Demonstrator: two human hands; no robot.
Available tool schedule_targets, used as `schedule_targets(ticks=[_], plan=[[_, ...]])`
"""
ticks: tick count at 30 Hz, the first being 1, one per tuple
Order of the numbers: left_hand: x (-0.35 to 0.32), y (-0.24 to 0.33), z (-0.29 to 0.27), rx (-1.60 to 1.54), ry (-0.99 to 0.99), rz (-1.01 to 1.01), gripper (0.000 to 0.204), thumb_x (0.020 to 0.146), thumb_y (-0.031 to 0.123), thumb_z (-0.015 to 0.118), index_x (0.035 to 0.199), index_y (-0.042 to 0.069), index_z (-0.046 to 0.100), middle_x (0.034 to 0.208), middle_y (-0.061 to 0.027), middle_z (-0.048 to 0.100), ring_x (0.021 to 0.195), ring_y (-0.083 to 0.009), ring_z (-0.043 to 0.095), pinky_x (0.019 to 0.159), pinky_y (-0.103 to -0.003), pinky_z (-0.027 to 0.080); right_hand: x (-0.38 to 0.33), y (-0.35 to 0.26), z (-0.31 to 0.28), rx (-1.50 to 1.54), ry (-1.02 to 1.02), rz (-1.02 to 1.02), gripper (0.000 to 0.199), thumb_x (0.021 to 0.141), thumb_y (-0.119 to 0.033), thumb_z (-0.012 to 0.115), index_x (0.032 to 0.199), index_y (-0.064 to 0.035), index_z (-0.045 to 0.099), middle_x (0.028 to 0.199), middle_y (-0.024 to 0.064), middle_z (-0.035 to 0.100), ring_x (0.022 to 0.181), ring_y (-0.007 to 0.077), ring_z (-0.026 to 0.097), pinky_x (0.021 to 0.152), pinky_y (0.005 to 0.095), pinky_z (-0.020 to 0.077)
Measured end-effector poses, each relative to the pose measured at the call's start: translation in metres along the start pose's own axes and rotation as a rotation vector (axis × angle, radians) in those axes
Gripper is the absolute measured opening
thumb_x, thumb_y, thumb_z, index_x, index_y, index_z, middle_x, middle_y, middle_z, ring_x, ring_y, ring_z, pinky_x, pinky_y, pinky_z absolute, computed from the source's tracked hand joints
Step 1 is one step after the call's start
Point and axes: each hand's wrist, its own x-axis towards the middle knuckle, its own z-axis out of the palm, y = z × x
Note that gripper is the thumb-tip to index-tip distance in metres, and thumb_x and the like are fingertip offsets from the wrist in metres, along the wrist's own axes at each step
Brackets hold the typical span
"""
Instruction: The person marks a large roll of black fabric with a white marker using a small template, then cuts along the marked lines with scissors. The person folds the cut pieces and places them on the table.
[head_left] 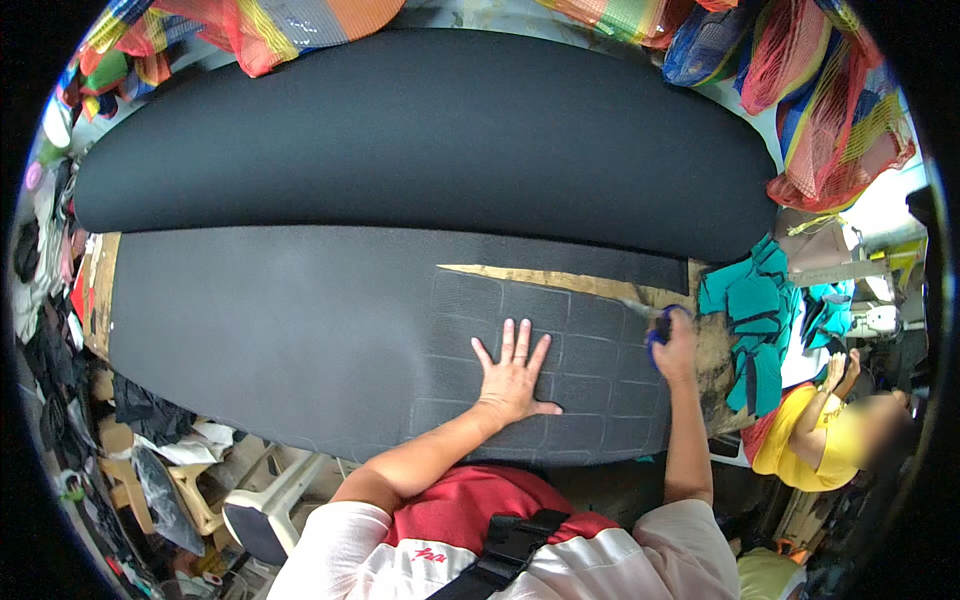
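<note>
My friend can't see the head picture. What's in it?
A person's left hand lies spread on a partly gridded dark sheet while the right hand holds blue-handled scissors by a long cut. Behind is a black roll; teal pieces lie at right.

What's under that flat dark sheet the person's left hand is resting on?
A wood-coloured tabletop shows through the long gap in the dark sheet and beyond its left end. Anything else beneath is covered.

We identify a wooden bench [716, 350], its exposed surface just right of the grip [680, 340]. Well left and below the grip stands a white plastic chair [268, 500]. Far above it we see a pale surface [480, 15]; light is brightest at upper right.
</note>
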Motion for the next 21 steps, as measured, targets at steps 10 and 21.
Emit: schedule_targets(ticks=[10,21], plan=[[-0.050,-0.054,0.007,0.086,0.048,0.212,0.096,0.062,0.068,0.060,0.140,0.020,0.031,0.149,-0.0105,0.018,0.139,-0.0293,0.012,0.098,-0.072,0.007,-0.053,-0.066,-0.027,0.352,-0.468,0.108,0.033,0.074,-0.019,0.069,0.098,-0.0029,0.052,0.089,0.0166,0.058,0.086,0.0301,0.058,0.073,0.0356,0.0479],[-0.081,-0.083,0.006,-0.040,0.019,0.207,0.055,0.069,0.020,0.067,0.121,0.035,0.056,0.147,0.0023,0.029,0.138,-0.0247,0.019,0.103,-0.066,0.007,0.141,0.096,-0.023,1.226,0.770,0.581,0.031,0.084,-0.011,0.060,0.109,0.0057,0.049,0.106,0.0096,0.055,0.097,0.0195,0.052,0.089,0.0291,0.0399]])
